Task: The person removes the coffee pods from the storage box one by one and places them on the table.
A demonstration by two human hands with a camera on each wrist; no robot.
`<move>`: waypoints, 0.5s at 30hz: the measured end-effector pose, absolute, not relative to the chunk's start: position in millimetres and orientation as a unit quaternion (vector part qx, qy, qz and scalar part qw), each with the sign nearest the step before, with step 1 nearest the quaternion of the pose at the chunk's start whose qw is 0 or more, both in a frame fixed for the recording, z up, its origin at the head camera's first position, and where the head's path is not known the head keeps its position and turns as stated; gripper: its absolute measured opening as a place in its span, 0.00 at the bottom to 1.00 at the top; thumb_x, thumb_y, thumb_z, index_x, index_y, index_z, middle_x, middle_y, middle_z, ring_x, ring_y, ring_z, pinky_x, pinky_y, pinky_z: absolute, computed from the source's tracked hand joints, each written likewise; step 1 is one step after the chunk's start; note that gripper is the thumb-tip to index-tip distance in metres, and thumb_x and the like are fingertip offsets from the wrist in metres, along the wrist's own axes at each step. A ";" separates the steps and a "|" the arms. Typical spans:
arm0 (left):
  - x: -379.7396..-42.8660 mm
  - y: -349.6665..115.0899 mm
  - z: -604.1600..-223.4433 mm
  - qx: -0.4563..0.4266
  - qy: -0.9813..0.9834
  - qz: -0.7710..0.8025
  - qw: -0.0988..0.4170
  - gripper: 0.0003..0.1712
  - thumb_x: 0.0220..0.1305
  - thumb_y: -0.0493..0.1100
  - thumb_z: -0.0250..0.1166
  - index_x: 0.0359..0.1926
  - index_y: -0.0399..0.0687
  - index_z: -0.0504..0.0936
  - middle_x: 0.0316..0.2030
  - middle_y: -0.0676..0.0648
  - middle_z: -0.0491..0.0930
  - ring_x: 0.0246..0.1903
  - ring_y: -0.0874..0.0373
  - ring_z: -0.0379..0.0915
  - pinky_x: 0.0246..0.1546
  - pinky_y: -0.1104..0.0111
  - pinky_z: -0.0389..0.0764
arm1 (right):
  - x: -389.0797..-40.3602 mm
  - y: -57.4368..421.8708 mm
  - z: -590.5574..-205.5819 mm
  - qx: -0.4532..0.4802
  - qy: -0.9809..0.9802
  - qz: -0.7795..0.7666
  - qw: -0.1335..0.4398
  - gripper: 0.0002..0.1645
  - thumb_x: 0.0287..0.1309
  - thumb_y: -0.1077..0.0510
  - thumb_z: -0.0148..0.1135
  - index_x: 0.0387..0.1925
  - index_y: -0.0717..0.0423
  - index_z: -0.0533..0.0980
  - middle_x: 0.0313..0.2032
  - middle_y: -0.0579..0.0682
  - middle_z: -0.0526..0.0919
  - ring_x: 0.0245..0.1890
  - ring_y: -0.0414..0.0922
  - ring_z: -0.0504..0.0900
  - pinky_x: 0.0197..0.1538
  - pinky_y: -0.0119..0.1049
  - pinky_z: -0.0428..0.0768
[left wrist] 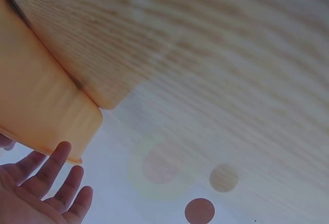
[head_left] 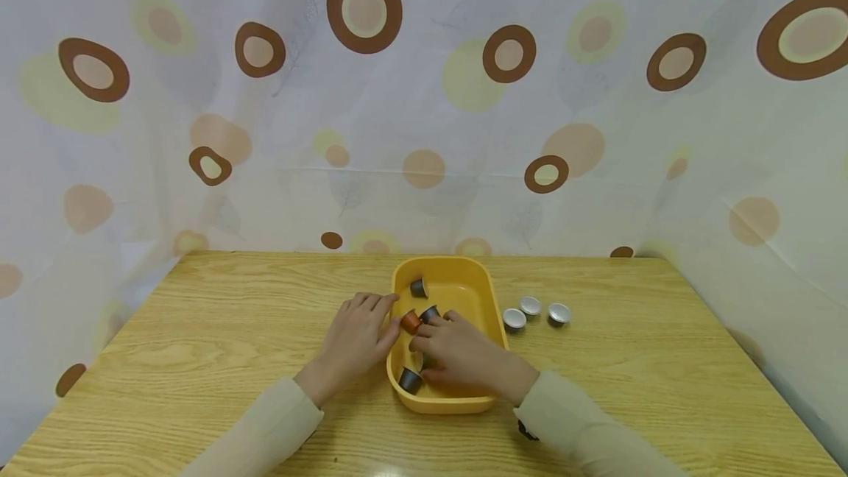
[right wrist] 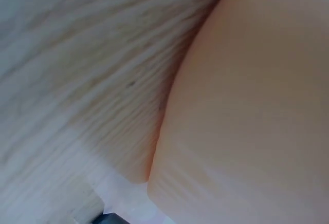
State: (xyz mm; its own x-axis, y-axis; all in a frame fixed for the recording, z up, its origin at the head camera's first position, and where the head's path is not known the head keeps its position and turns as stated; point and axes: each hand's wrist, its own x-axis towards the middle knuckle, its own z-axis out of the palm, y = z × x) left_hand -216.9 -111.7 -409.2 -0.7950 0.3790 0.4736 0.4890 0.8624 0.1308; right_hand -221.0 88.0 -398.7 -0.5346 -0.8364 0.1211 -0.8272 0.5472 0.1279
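Note:
A yellow plastic tray (head_left: 450, 406) stands on the wooden table with several coffee capsules in it. Near its far end lies a dark capsule (head_left: 418, 288); an orange capsule (head_left: 410, 322) and a dark blue one (head_left: 430, 313) lie mid-tray, and a black one (head_left: 410, 380) sits at the near left corner. My left hand (head_left: 361, 333) is at the tray's left rim, its fingers extended in the left wrist view. Inside the tray, my right hand (head_left: 460, 355) reaches with thumb and fingers around a partly hidden capsule (head_left: 425, 361); whether it pinches it is unclear.
To the tray's right, three capsules stand with silver lids up: one nearest the tray (head_left: 514, 319), one behind it (head_left: 530, 305) and one farther right (head_left: 559, 313). A patterned curtain (head_left: 424, 94) rises behind the wooden table (head_left: 636, 389).

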 end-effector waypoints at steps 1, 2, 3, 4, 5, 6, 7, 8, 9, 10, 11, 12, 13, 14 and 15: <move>-217.0 -111.7 -409.2 -0.230 -0.940 -0.124 0.221 0.20 0.65 0.50 0.51 0.54 0.47 0.74 0.46 0.47 0.79 0.48 0.51 0.72 0.48 0.57 0.73 | -221.2 87.8 -399.0 0.476 -0.875 -0.029 0.085 0.19 0.50 0.41 0.62 0.43 0.43 0.76 0.43 0.38 0.79 0.44 0.39 0.74 0.46 0.39 0.70; -217.1 -111.7 -409.2 -0.230 -0.940 -0.123 0.221 0.20 0.65 0.50 0.51 0.54 0.47 0.74 0.46 0.47 0.79 0.48 0.51 0.72 0.48 0.57 0.73 | -221.3 87.4 -399.3 0.477 -0.874 -0.031 0.086 0.19 0.50 0.41 0.62 0.43 0.43 0.77 0.43 0.39 0.79 0.45 0.39 0.74 0.46 0.39 0.71; -217.2 -111.7 -409.2 -0.229 -0.940 -0.122 0.220 0.20 0.65 0.50 0.51 0.54 0.47 0.74 0.46 0.47 0.79 0.48 0.51 0.72 0.49 0.57 0.73 | -221.2 87.0 -399.3 0.477 -0.874 -0.033 0.087 0.19 0.51 0.41 0.62 0.43 0.43 0.77 0.43 0.39 0.79 0.45 0.39 0.74 0.46 0.39 0.71; -217.2 -111.6 -409.1 -0.229 -0.940 -0.122 0.219 0.21 0.65 0.50 0.51 0.54 0.47 0.74 0.46 0.47 0.79 0.48 0.51 0.72 0.49 0.57 0.73 | -221.1 86.7 -399.3 0.479 -0.873 -0.035 0.090 0.19 0.51 0.41 0.61 0.42 0.43 0.77 0.43 0.39 0.79 0.45 0.39 0.74 0.46 0.39 0.71; -217.1 -111.6 -409.0 -0.228 -0.941 -0.122 0.218 0.21 0.65 0.50 0.51 0.55 0.48 0.74 0.46 0.47 0.79 0.48 0.51 0.72 0.49 0.57 0.73 | -221.1 86.4 -399.5 0.480 -0.872 -0.036 0.091 0.18 0.51 0.41 0.61 0.42 0.43 0.77 0.43 0.39 0.80 0.45 0.39 0.75 0.46 0.38 0.71; -217.1 -111.7 -409.1 -0.228 -0.941 -0.121 0.217 0.21 0.65 0.50 0.51 0.55 0.48 0.74 0.46 0.47 0.79 0.48 0.51 0.72 0.49 0.57 0.72 | -221.0 86.1 -399.8 0.482 -0.871 -0.037 0.093 0.18 0.51 0.41 0.61 0.42 0.43 0.77 0.43 0.39 0.80 0.44 0.39 0.74 0.45 0.38 0.71; -216.9 -111.6 -409.0 -0.228 -0.942 -0.122 0.216 0.21 0.65 0.50 0.51 0.55 0.48 0.74 0.46 0.47 0.79 0.48 0.51 0.71 0.49 0.57 0.72 | -220.9 86.0 -400.0 0.483 -0.869 -0.039 0.095 0.18 0.51 0.41 0.61 0.42 0.43 0.78 0.42 0.39 0.80 0.44 0.39 0.74 0.44 0.37 0.71; -216.8 -111.5 -409.0 -0.227 -0.942 -0.122 0.217 0.21 0.65 0.50 0.51 0.55 0.48 0.74 0.46 0.48 0.79 0.48 0.51 0.71 0.49 0.57 0.72 | -221.0 85.8 -400.2 0.485 -0.868 -0.039 0.097 0.17 0.51 0.41 0.61 0.41 0.43 0.78 0.42 0.39 0.80 0.43 0.39 0.74 0.43 0.36 0.70; -216.7 -111.5 -409.1 -0.227 -0.942 -0.122 0.216 0.21 0.65 0.50 0.52 0.55 0.48 0.74 0.46 0.48 0.79 0.48 0.51 0.71 0.49 0.57 0.72 | -221.0 85.6 -400.6 0.486 -0.868 -0.039 0.099 0.17 0.51 0.41 0.61 0.41 0.42 0.78 0.42 0.39 0.80 0.43 0.39 0.74 0.43 0.36 0.70; -216.6 -111.5 -409.0 -0.227 -0.942 -0.123 0.216 0.21 0.65 0.49 0.52 0.55 0.47 0.74 0.46 0.47 0.79 0.48 0.51 0.71 0.49 0.57 0.72 | -221.0 85.5 -401.0 0.486 -0.867 -0.039 0.101 0.17 0.51 0.41 0.61 0.41 0.42 0.78 0.42 0.39 0.80 0.43 0.39 0.74 0.42 0.36 0.70; -216.5 -111.4 -409.1 -0.227 -0.942 -0.122 0.217 0.21 0.65 0.49 0.52 0.55 0.47 0.74 0.46 0.47 0.79 0.48 0.51 0.71 0.49 0.57 0.72 | -221.0 85.4 -401.3 0.487 -0.867 -0.039 0.103 0.17 0.51 0.41 0.62 0.41 0.42 0.78 0.42 0.39 0.80 0.42 0.39 0.74 0.42 0.36 0.70; -216.4 -111.4 -409.2 -0.227 -0.941 -0.122 0.217 0.21 0.65 0.50 0.52 0.55 0.47 0.74 0.46 0.47 0.79 0.48 0.51 0.71 0.49 0.57 0.72 | -221.0 85.4 -401.6 0.487 -0.866 -0.038 0.104 0.17 0.51 0.41 0.61 0.40 0.42 0.78 0.42 0.39 0.80 0.42 0.39 0.74 0.42 0.36 0.70; -216.3 -111.4 -409.1 -0.227 -0.941 -0.122 0.218 0.21 0.65 0.50 0.52 0.55 0.47 0.74 0.46 0.47 0.79 0.48 0.51 0.71 0.49 0.57 0.72 | -221.1 85.4 -401.9 0.488 -0.866 -0.037 0.106 0.16 0.51 0.42 0.62 0.40 0.42 0.78 0.41 0.39 0.80 0.42 0.39 0.74 0.42 0.36 0.70; -216.3 -111.4 -409.0 -0.227 -0.941 -0.121 0.219 0.21 0.65 0.50 0.51 0.55 0.47 0.74 0.46 0.48 0.79 0.48 0.51 0.71 0.49 0.57 0.72 | -221.3 85.3 -402.3 0.489 -0.865 -0.036 0.108 0.16 0.51 0.42 0.62 0.40 0.43 0.78 0.41 0.39 0.80 0.42 0.39 0.75 0.42 0.36 0.70; -216.2 -111.4 -408.8 -0.227 -0.941 -0.121 0.219 0.21 0.65 0.50 0.52 0.54 0.47 0.74 0.46 0.47 0.79 0.48 0.51 0.72 0.49 0.57 0.72 | -221.4 85.3 -402.5 0.490 -0.864 -0.034 0.110 0.16 0.51 0.42 0.62 0.40 0.43 0.78 0.41 0.39 0.80 0.42 0.39 0.75 0.42 0.36 0.70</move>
